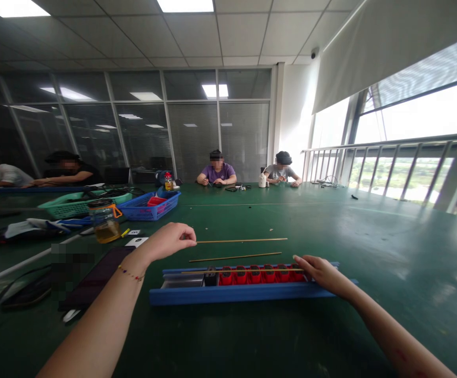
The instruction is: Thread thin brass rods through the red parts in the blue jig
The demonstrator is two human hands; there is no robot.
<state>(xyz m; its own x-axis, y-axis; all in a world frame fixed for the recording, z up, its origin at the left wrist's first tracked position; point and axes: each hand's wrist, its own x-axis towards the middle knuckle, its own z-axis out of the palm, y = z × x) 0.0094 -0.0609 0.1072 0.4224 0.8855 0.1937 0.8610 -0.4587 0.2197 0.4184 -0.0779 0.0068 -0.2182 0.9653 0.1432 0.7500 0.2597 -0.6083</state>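
Note:
My left hand [173, 240] is closed in a pinch at the left end of a thin wooden stick [244, 240], beyond the blue rail. A second thin stick [235, 257] lies on the table, apart from both hands. Over the blue channel-shaped rail [248, 295] runs a third thin stick [244, 272]; its right end goes into my right hand [321, 272], whose fingers are closed around it. Inside the rail stand several red cups [240, 276] in a row with dark contents, and a black block [211, 277] at their left. The rail's right end is partly hidden by my right hand.
To the left are a blue basket [152, 208], a green basket [66, 208], a jar of amber liquid [105, 226] and a dark flat case [94, 281]. Across the green table [350, 236] people sit working, a white bottle [262, 181] near one.

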